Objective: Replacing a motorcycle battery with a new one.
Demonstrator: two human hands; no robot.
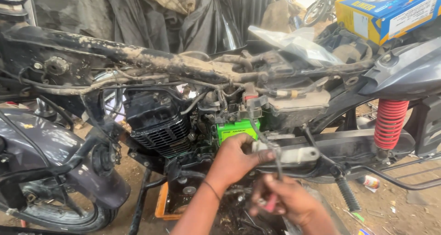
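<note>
Two hands: both of the person's bare hands work low at the middle of a stripped motorcycle, close together beneath its frame.
Left hand: closed around a pale, whitish fitting just under the green battery, thumb and fingers pinching it; a thin dark band circles the wrist.
Right hand: lower and nearer the camera, fingers curled shut on a slim tool with a pink-red handle; its thin metal shaft rises toward the fitting held by the other hand, though the tip is too blurred to tell whether it touches.
Green battery: seated in the middle of the bike, just right of the engine and directly above the left hand's knuckles.
Engine: black, finned, left of the battery, with grimy cables looping over it.
Frame: a mud-caked tube running across the upper part of the view, seat and tank removed.
Rear shock spring: red coil, upright at the right, well apart from the hands.
Front wheel: lower left, under a dark mudguard.
Cardboard box: blue and yellow, resting at the top right on the bike's tail.
Ground: bare dirt, littered with small scraps.
</note>
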